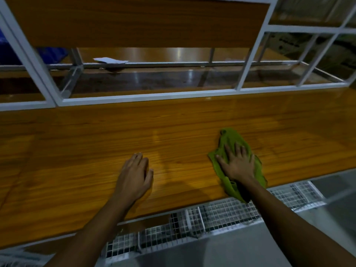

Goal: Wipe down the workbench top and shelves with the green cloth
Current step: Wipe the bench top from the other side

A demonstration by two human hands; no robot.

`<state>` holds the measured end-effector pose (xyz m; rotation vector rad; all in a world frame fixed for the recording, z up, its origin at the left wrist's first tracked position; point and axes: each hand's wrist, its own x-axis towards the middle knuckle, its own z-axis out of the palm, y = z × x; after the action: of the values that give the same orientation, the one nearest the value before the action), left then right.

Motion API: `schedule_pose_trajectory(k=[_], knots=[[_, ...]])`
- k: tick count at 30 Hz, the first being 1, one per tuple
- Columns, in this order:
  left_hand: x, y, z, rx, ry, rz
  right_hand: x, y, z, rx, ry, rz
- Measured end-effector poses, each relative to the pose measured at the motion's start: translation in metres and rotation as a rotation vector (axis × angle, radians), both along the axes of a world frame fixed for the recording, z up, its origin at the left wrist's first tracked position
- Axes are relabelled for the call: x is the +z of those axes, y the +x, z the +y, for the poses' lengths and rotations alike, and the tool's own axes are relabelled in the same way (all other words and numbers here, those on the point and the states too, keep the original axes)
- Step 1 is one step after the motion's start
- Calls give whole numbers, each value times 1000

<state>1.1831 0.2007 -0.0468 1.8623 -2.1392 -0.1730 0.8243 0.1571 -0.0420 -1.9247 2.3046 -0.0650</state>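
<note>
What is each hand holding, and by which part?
The right hand presses flat on the green cloth, near its middle, without gripping it. The left hand holds nothing.

- The workbench top is wood with thin grain lines. It looks smooth and shiny, and light glints on it.
- The green cloth under my right hand is soft fabric, crumpled and not shiny.
- The frame at the far side is smooth white painted metal.
- The shelf board up high is the same brown wood, a bit duller.
- The wire grid near me is thin white metal mesh.
- The white sheet far off looks like paper.
</note>
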Motion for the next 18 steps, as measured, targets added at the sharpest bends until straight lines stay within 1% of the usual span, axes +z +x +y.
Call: schedule_pose_trajectory(k=[5,9,13,16,18], knots=[[-1,-12,-27,30,4,-5,2,-5,-32,-66,13,-4],[-2,-14,-40,63,7,-1,3,16,-74,-42,42,-7],[-1,-14,-59,68,-13,13,5,72,-98,99,36,-19],[-1,-17,-76,77,-3,-14,2,109,-81,276,28,-13],[-1,-19,-88,66,18,-40,-1,112,-63,366,20,-34]])
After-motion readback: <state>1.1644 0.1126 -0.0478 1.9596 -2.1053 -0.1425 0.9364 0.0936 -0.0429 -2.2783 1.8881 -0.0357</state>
